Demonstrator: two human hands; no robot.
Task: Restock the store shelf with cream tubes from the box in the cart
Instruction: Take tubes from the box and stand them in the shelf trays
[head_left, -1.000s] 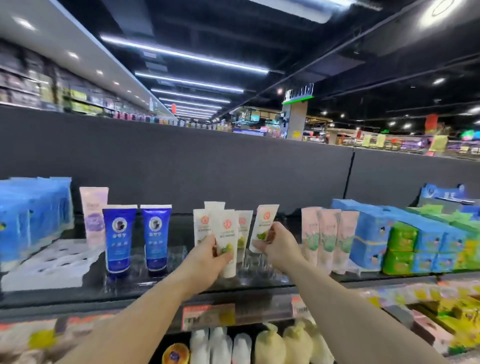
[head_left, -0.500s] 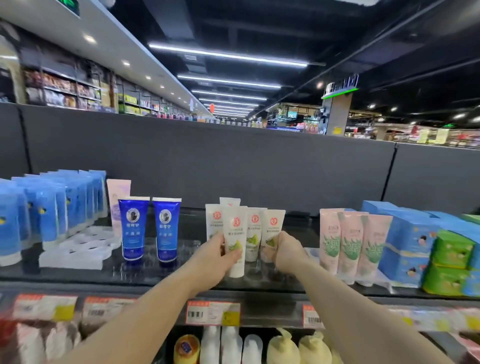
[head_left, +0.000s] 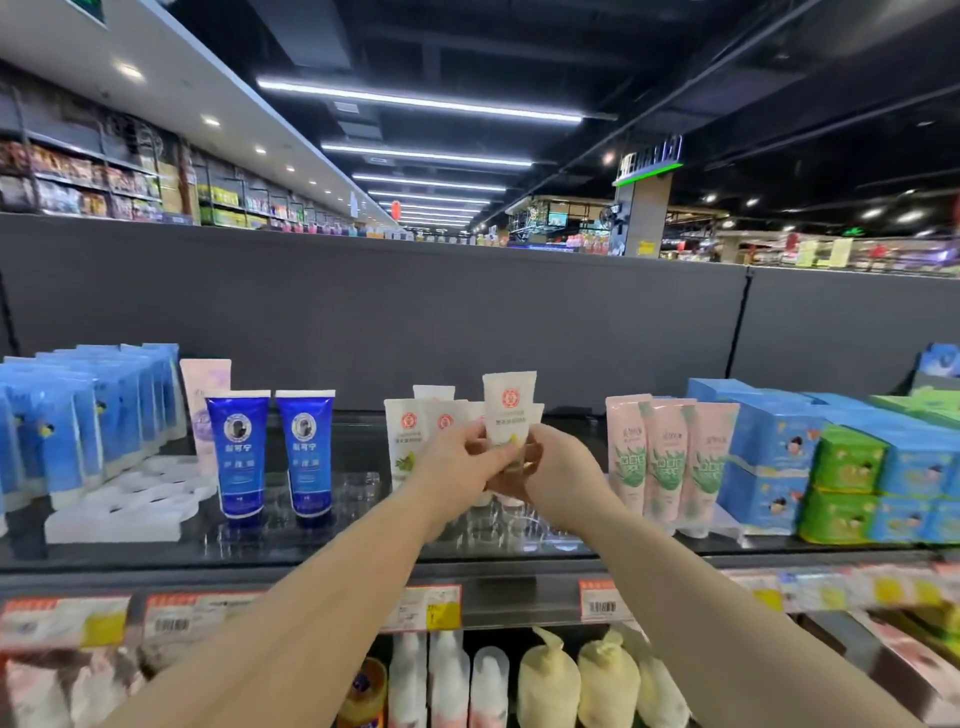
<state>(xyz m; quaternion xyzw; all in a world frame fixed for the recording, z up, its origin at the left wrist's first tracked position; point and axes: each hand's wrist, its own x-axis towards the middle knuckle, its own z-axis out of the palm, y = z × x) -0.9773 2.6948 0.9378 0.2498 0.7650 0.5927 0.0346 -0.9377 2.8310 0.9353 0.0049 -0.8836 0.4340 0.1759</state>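
Tube now raised, hands together

white cream tube with red emblem, royal-blue tubes, pink tubes

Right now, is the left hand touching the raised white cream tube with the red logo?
Touching. The head view shows the left hand with its fingers on the raised white cream tube at its lower part.
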